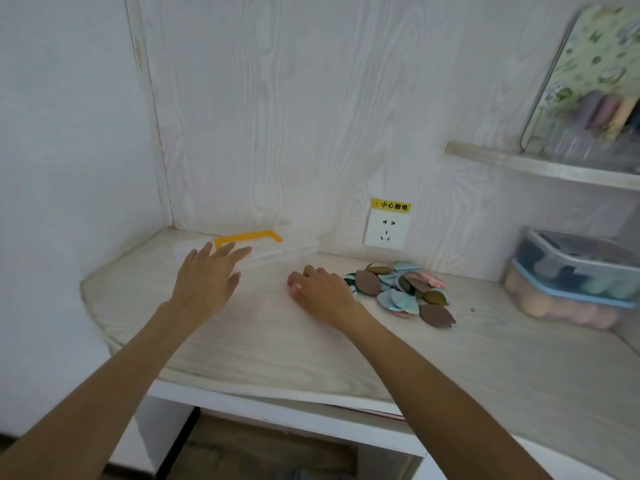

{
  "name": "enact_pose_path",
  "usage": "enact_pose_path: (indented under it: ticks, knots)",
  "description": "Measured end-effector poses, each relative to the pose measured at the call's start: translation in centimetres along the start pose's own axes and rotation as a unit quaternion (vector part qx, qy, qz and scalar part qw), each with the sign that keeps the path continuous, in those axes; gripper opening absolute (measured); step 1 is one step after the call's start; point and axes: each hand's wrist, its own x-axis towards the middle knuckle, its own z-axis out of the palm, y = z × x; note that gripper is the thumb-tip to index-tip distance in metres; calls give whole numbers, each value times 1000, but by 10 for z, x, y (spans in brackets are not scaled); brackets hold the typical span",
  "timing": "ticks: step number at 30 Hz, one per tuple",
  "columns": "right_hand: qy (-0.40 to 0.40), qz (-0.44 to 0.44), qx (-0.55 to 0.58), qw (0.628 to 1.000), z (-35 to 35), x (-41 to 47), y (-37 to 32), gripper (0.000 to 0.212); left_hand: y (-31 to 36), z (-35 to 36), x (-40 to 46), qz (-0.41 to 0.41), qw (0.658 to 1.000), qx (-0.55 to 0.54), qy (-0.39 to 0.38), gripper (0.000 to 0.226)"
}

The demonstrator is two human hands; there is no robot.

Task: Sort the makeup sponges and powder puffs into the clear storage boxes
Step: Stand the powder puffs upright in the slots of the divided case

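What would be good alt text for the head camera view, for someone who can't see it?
A person's left hand reaches, fingers spread, toward a clear storage box with an orange handle on a pale desk, while the right hand curls around something pink beside a pile of leaf-shaped powder puffs. Stacked lidded boxes of sponges stand at the right.

We see our left hand (207, 276) spread beside the clear box (263, 252), our right hand (323, 292) curled on a pink puff (296, 287) left of the puff pile (401, 292).

A home vanity nook: pale wood-grain tabletop (263, 344), white wall socket with a yellow warning label (387, 227), and right-hand clear acrylic shelf (540, 164).
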Motion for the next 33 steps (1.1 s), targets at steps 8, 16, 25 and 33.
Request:
enact_pose_path:
  ticks: [8,16,25,33]
  knots:
    - [-5,53,-106,993,-16,-44,87,27,30,-11,-10,11,999,43,7,51]
    - [60,84,-57,993,-44,-55,95,41,28,-15,-19,95,994,26,47,58]
    - [61,-62,-141,986,-57,-16,43,62,21,-24,-13,194,920,324,105,49]
    - [68,-82,-272,956,-61,-13,15,32,26,-22,-7,229,898,354,122,44]
